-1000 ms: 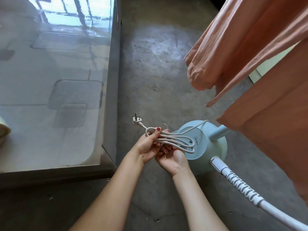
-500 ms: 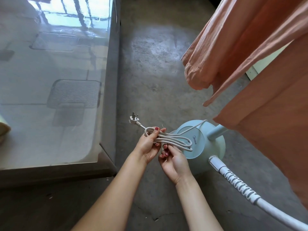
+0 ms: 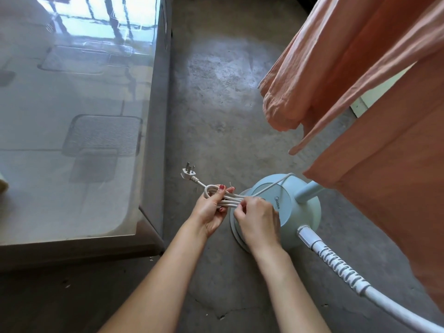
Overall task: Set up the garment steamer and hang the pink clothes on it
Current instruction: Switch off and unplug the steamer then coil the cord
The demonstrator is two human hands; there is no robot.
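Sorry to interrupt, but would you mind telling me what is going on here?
A person is unbundling the white power cord of a pale blue garment steamer base on the concrete floor. The left hand grips the looped cord; the right hand picks at it. The plug hangs free. Pink clothes already hang alongside.

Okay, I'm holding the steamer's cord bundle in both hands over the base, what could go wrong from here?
1. The cord is folded in loops between your left hand and right hand; pulling it loose quickly might tangle it.
2. The plug sticks out free and could swing against the glass table beside it.
3. The pink clothes hang close above the steamer base, so they might catch on it.
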